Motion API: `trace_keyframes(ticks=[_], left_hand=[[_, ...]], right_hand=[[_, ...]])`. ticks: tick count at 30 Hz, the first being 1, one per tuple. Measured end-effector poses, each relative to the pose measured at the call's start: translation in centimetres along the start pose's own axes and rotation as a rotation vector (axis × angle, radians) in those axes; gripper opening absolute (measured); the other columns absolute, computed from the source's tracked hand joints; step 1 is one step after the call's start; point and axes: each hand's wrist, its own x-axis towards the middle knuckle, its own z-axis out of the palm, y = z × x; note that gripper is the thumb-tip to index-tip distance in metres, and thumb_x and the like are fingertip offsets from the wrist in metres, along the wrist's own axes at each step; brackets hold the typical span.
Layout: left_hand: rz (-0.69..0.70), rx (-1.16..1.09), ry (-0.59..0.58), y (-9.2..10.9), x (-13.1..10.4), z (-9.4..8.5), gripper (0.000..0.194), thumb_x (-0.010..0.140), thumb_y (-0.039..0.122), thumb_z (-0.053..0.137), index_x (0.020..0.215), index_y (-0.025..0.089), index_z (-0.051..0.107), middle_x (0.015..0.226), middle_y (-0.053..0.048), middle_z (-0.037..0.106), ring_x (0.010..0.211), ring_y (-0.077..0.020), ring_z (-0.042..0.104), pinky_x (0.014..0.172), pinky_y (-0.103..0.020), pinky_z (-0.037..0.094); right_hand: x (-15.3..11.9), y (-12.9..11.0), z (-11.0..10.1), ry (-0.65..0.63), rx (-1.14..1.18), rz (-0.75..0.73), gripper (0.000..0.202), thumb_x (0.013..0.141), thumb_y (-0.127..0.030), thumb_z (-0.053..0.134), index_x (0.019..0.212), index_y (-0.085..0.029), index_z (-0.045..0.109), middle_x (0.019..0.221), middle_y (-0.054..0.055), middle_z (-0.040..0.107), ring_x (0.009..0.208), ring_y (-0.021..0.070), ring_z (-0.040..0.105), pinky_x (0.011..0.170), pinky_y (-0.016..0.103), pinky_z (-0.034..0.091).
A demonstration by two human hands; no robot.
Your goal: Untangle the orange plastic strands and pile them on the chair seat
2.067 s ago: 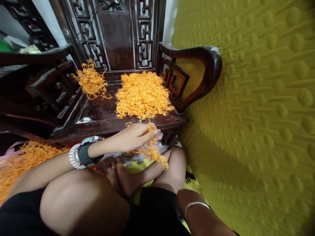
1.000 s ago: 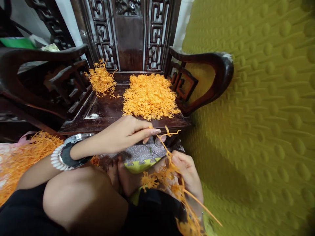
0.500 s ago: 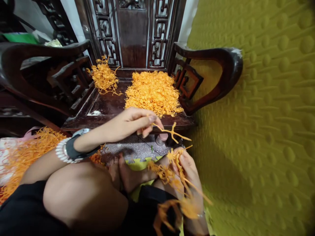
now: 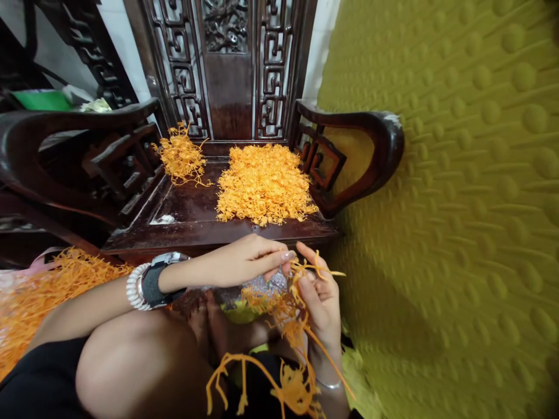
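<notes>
My left hand (image 4: 244, 259), with a watch and a coiled white band on its wrist, pinches the end of a thin orange branching strand (image 4: 329, 271). Close beside it on the right, my right hand (image 4: 322, 302) holds a loose bunch of orange strands (image 4: 292, 331) that hangs over my lap. The two hands almost meet, and the strands cross between their fingertips. Beyond them, a thick flat pile of orange knotted strands (image 4: 266, 183) lies on a dark wooden chair (image 4: 192, 201). A smaller orange tangle (image 4: 181, 154) is at the seat's back left.
A large heap of long orange strands (image 4: 65, 291) lies at my left. The chair's curved armrests (image 4: 384, 139) rise on both sides. A yellow-green bumpy padded surface (image 4: 437, 233) fills the right side. A green container (image 4: 41, 100) stands at the far left.
My left hand has moved right and down toward my right hand, bringing its strand to the bunch. My right hand has shifted slightly left. The view has tilted up a little.
</notes>
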Motion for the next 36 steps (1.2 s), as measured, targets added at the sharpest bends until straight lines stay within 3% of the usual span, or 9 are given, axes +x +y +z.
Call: trace_keyframes(ticks=[5,9,12,17,21,27,32,34,36], left_hand=[[-0.017,0.234,0.282,-0.6,0.5,-0.1,0.041,0.099,0.037,0.033,0.068,0.017,0.050,0.061,0.003,0.050,0.059,-0.0099,0.046,0.061,-0.025,0.035],[0.076,0.351,0.895,-2.4,0.3,-4.3,0.039,0.098,0.037,0.033,0.063,0.020,0.039,0.060,0.002,0.043,0.057,-0.0119,0.040,0.058,-0.027,0.032],[0.091,0.372,1.076,-3.3,-0.5,-7.2,0.037,0.097,0.043,0.037,0.071,0.019,0.048,0.062,0.002,0.044,0.056,-0.0118,0.039,0.055,-0.027,0.032],[0.098,0.497,1.057,-3.9,0.9,-7.5,0.030,0.099,0.040,0.034,0.096,0.019,0.056,0.084,-0.003,0.058,0.074,-0.0154,0.054,0.071,-0.029,0.042],[-0.015,0.647,0.980,-6.8,4.4,-7.9,0.032,0.097,0.030,0.035,0.121,0.024,0.056,0.108,-0.010,0.057,0.099,-0.0242,0.056,0.091,-0.041,0.044],[-0.237,0.674,0.664,-11.9,8.6,-7.6,0.065,0.084,0.041,0.063,0.142,0.020,0.043,0.156,-0.016,0.017,0.140,-0.0460,0.017,0.109,-0.064,0.024],[0.140,0.724,0.676,-7.9,8.5,-3.7,0.040,0.091,0.030,0.053,0.131,0.025,0.056,0.158,-0.008,0.020,0.144,-0.0336,0.016,0.114,-0.056,0.021],[0.330,0.595,0.519,-5.3,7.4,-2.2,0.036,0.094,0.032,0.050,0.128,0.025,0.057,0.151,-0.008,0.035,0.140,-0.0270,0.029,0.114,-0.052,0.024],[0.415,0.336,0.251,-3.4,6.1,-1.0,0.037,0.095,0.034,0.048,0.130,0.023,0.054,0.140,-0.010,0.050,0.130,-0.0217,0.044,0.109,-0.044,0.035]], right_hand=[[-0.1,0.4,0.7,0.025,-0.068,0.010,0.040,0.080,-0.059,0.062,0.069,-0.021,0.061,0.055,0.000,0.050,0.051,0.0141,0.047,0.047,0.026,0.037],[-3.1,1.0,1.1,-0.025,0.043,0.079,0.050,0.083,-0.063,0.054,0.057,-0.022,0.049,0.047,-0.002,0.039,0.043,0.0118,0.035,0.043,0.027,0.031],[-4.7,1.2,1.3,-0.068,0.097,0.164,0.047,0.082,-0.065,0.055,0.063,-0.022,0.052,0.045,-0.004,0.037,0.039,0.0104,0.029,0.041,0.027,0.025],[-4.1,0.7,1.7,-0.046,0.193,0.194,0.038,0.085,-0.059,0.056,0.075,-0.023,0.051,0.046,-0.007,0.034,0.038,0.0079,0.023,0.041,0.023,0.018],[-3.4,-0.3,1.4,0.059,0.194,0.116,0.028,0.090,-0.050,0.053,0.082,-0.023,0.055,0.052,-0.005,0.042,0.041,0.0089,0.032,0.041,0.022,0.025],[-2.1,-1.1,0.2,0.156,0.135,0.051,0.020,0.090,-0.039,0.058,0.101,-0.023,0.058,0.088,0.002,0.064,0.042,0.0041,0.042,0.039,0.019,0.032],[-0.7,-0.8,-0.4,0.235,0.101,0.027,0.024,0.086,-0.038,0.063,0.102,-0.021,0.057,0.091,0.004,0.068,0.041,0.0040,0.041,0.038,0.019,0.032],[-0.5,-0.4,-0.4,0.226,0.096,0.027,0.023,0.086,-0.037,0.062,0.101,-0.021,0.056,0.090,0.004,0.069,0.039,0.0037,0.038,0.037,0.019,0.029],[-0.4,0.0,-0.4,0.204,0.099,0.012,0.022,0.087,-0.038,0.061,0.099,-0.020,0.056,0.085,0.003,0.069,0.037,0.0036,0.036,0.038,0.019,0.027]])
